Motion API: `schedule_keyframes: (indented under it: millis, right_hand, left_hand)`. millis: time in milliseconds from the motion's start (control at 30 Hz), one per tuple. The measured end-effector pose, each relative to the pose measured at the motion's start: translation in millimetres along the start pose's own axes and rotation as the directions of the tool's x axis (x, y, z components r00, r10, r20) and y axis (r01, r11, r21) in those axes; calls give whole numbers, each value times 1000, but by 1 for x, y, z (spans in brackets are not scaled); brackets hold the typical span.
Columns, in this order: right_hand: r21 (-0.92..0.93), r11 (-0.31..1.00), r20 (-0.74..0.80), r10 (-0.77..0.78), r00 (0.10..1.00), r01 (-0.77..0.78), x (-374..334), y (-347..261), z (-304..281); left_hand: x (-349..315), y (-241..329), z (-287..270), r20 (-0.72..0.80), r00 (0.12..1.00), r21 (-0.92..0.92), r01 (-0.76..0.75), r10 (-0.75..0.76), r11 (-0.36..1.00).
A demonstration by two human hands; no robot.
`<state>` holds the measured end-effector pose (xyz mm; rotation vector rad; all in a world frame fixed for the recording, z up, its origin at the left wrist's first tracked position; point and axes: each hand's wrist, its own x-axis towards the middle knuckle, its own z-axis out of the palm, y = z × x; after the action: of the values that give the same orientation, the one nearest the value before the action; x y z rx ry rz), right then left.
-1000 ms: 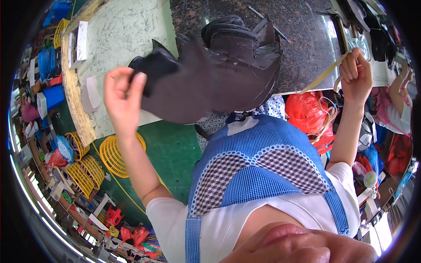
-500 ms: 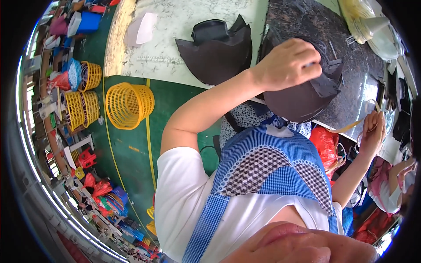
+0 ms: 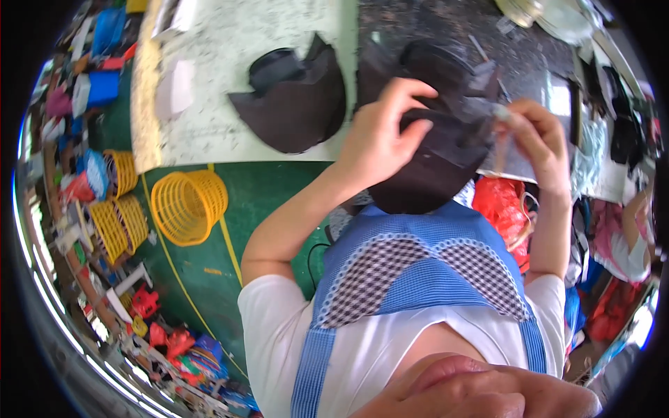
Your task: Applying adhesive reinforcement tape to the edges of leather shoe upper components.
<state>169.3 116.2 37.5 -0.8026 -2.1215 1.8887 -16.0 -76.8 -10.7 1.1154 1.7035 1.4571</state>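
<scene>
A dark black-brown sheet piece (image 3: pixel 418 182) with a curved lower edge lies before me, over the front edge of the table. My left hand (image 3: pixel 380 136) is over its left side, thumb and fingers apart, holding nothing. At the piece's upper right, my right hand (image 3: pixel 540 143) is closed in a pinch on a thin, pale strip (image 3: pixel 500 155), blurred and partly hidden by the fingers. The strip hangs down close to the piece; whether they touch I cannot tell. A similar dark piece (image 3: pixel 300 111) with pointed corners lies to the left on the white tabletop (image 3: pixel 209 132).
A dark, scuffed board (image 3: pixel 418 21) covers the table's right part. A pale paper piece (image 3: pixel 175 89) lies at left. Yellow baskets (image 3: pixel 189 207) stand on the green floor, and a red plastic bag (image 3: pixel 503 209) hangs below the table at right. Another person (image 3: pixel 624 244) is at far right.
My right hand has come up and left from the table's right side to the dark piece, bringing the strip. My left hand has moved down and left, its fingers opening. The view has shifted.
</scene>
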Motion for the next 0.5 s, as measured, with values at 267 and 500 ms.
schedule_keyframes:
  millis: [267, 500]
  right_hand:
    - [-133, 962, 251, -198, 947, 237, 30, 0, 58]
    - [-291, 947, 61, -128, 990, 140, 24, 1, 59]
  left_hand:
    - [-5, 3, -6, 40, 997, -24, -63, 64, 998]
    - [-18, 3, -8, -37, 998, -120, 41, -46, 992]
